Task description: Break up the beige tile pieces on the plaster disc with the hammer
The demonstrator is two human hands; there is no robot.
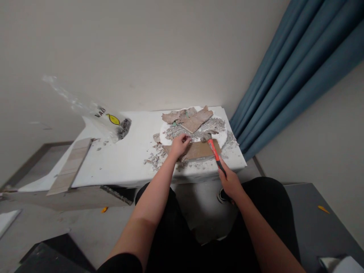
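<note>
While a person sits with knees against a low white counter (pixel 127 159), the right hand (pixel 231 184) is wrapped tight around the black grip of a red-handled hammer (pixel 214 149), just off the counter's near edge. The hammer's long axis runs away from that hand and slightly to the left, and its steel head (pixel 205 137) rests at the far edge of a brown tile slab (pixel 199 150).

The left hand (pixel 179 145) lies farther in, at the slab's left end. Its fingers are bent down onto the slab and the grit, and the view does not show whether they pinch a fragment. The hammer head sits just to the right of those fingertips, near them but not touching.

Grey rubble (pixel 155 158) is scattered to the left of the slab. Beyond it a round white disc (pixel 224 138) carries more crushed material, with larger broken tile pieces (pixel 189 117) stacked at its far side.

Well off to the left, a long pale tile plank (pixel 71 167) leans at the counter's edge below a clear plastic bag (pixel 109 123). A blue curtain (pixel 298 76) hangs at the right.
</note>
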